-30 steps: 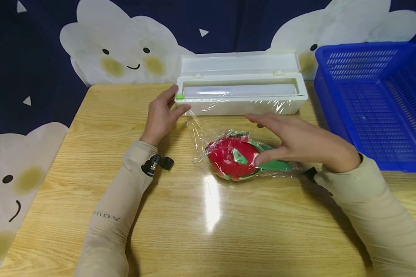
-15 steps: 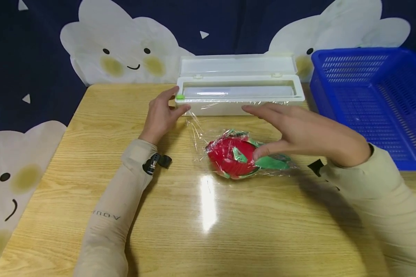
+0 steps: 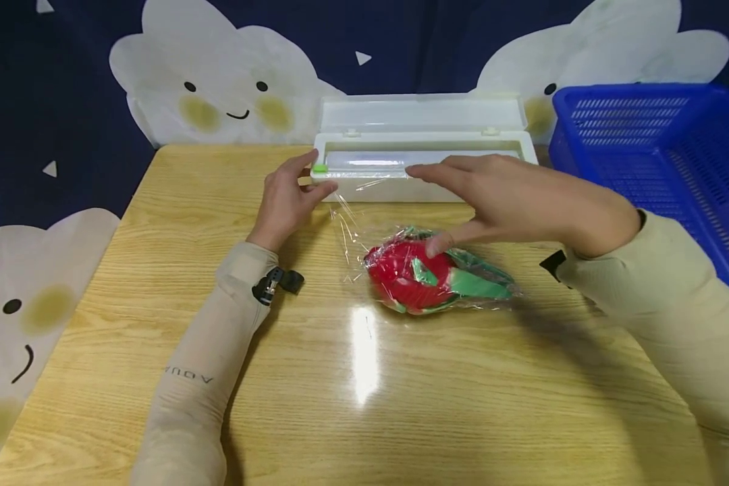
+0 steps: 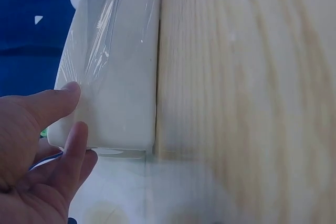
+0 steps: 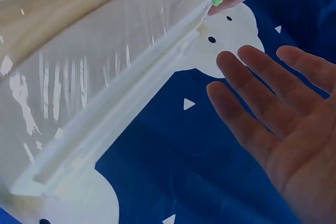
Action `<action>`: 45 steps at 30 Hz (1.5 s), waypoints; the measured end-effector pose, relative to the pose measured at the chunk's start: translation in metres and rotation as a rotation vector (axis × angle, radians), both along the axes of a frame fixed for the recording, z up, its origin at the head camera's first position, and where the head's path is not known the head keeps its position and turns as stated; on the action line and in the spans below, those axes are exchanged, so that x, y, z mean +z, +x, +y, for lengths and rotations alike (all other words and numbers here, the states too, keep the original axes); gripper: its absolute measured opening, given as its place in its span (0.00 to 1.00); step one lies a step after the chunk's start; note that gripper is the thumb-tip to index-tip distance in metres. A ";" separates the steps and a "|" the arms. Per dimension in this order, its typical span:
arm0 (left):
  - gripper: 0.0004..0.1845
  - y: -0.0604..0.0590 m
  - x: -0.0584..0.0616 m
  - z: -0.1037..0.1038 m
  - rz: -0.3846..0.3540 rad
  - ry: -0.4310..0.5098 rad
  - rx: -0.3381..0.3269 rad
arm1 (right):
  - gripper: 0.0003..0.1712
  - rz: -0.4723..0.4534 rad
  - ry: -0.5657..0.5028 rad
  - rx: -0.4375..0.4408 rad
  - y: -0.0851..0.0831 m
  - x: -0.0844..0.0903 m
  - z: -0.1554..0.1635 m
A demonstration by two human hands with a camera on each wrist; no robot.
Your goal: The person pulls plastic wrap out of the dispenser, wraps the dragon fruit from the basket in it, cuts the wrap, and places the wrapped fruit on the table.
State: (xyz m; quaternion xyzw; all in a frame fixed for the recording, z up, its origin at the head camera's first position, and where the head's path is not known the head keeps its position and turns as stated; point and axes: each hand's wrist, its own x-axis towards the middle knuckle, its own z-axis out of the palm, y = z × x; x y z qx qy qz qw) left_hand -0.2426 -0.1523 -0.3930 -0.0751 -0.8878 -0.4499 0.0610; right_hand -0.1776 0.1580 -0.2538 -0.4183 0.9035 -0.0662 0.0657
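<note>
In the head view we see the red and green fruit-shaped thing [image 3: 395,277] lying on its side on the table [image 3: 267,385], near of the white box [image 3: 395,192], with its green leaves toward the right and clear film [image 3: 347,233] around it that runs up to the box. We judge it light and probably soft, so a gentle hold around the broad red middle should serve better than one on the thin leaves; the film will likely slip and crease under the fingers, and is the part most easily torn. The left hand [image 3: 282,202] holds the box by its left end, while the right hand [image 3: 510,199] hovers with fingers extended over the box front and its thumb above the red body; we cannot tell whether the thumb touches. A roll [image 3: 364,160] sits inside the box, and the blue basket [image 3: 634,131] stands at the far right. In the left wrist view we see the thumb on the film-covered front and the fingers bent round the end, a sound place to steady what looks like stiff plastic. In the right wrist view the four fingers are spread and hold nothing, with the streaked, taut-looking film beside them.
</note>
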 end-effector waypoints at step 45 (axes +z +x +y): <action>0.36 0.003 -0.003 0.003 0.002 0.031 0.002 | 0.18 -0.030 0.032 0.166 -0.117 -0.034 -0.122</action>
